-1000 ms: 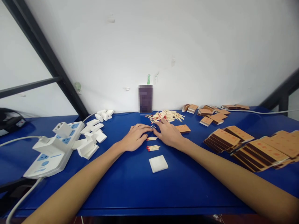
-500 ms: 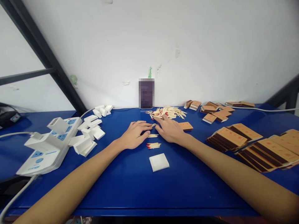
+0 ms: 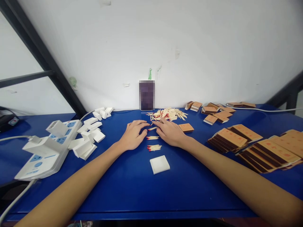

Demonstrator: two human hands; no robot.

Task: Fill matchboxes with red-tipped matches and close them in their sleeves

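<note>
My left hand (image 3: 134, 135) rests low over the table, thumb and fingers apart, its index fingertip beside a small match (image 3: 151, 124). Facing it, my right hand (image 3: 169, 132) has its index finger stretched out to that same match, and its thumb is at the end of another match (image 3: 152, 128). Both hands look open. Nearer me lie two small rows of red-tipped matches, a thinner row (image 3: 152, 137) and a thicker bundle (image 3: 154, 148). Closest is a white matchbox tray (image 3: 160, 164). A big loose match pile (image 3: 169, 114) lies just behind my right hand.
An orange matchbox sleeve (image 3: 186, 127) lies right of my right hand. More sleeves (image 3: 229, 138) are stacked at the right. White trays (image 3: 87, 138) are scattered left, beside a power strip (image 3: 59, 157) with plugs and cables. A blurred dark panel (image 3: 147, 96) stands against the wall.
My hands have moved slightly apart, uncovering the match between them and the red heads of the thinner row. The whole view has shifted a little.
</note>
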